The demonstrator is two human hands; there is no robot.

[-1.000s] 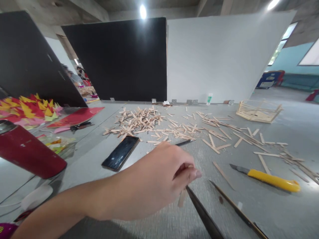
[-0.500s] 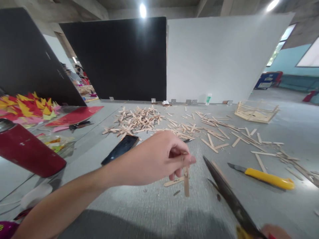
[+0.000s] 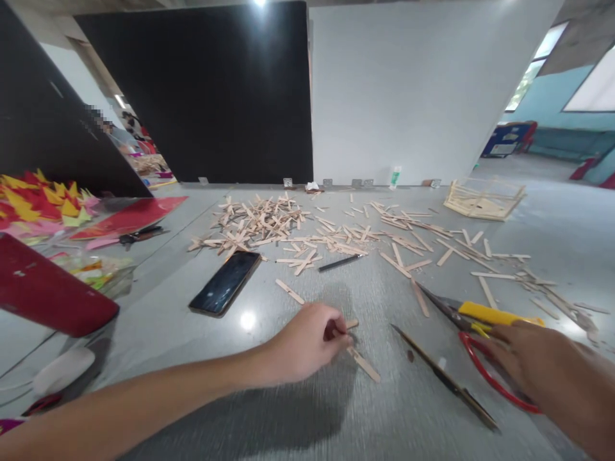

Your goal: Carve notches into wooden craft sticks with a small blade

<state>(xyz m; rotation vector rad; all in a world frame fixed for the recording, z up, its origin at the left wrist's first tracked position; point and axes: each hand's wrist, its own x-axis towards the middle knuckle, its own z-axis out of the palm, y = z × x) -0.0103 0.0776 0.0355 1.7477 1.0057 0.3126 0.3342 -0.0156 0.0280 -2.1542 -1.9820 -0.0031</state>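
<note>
Left hand [image 3: 317,342] pinches a stick [image 3: 367,366], which projects beyond the fingertips [image 3: 342,344]. Right hand [image 3: 552,371] is at the scissors [image 3: 449,312]; grip unclear.

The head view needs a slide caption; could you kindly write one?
Left hand pinching a wooden stick, right hand on red-handled scissors, with more sticks scattered across the grey table.

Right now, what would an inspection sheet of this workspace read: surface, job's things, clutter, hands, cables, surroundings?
Surface: grey table, loose sticks across it.
Job's things: wooden stick, scissors, yellow knife.
Clutter: phone, red bottle.
Hands: left hand pinches the wooden stick; right hand at the scissors' red handle.
Cables: white cable, left edge.
Surroundings: black panel and white panel behind the table; a person in the left background.
</note>
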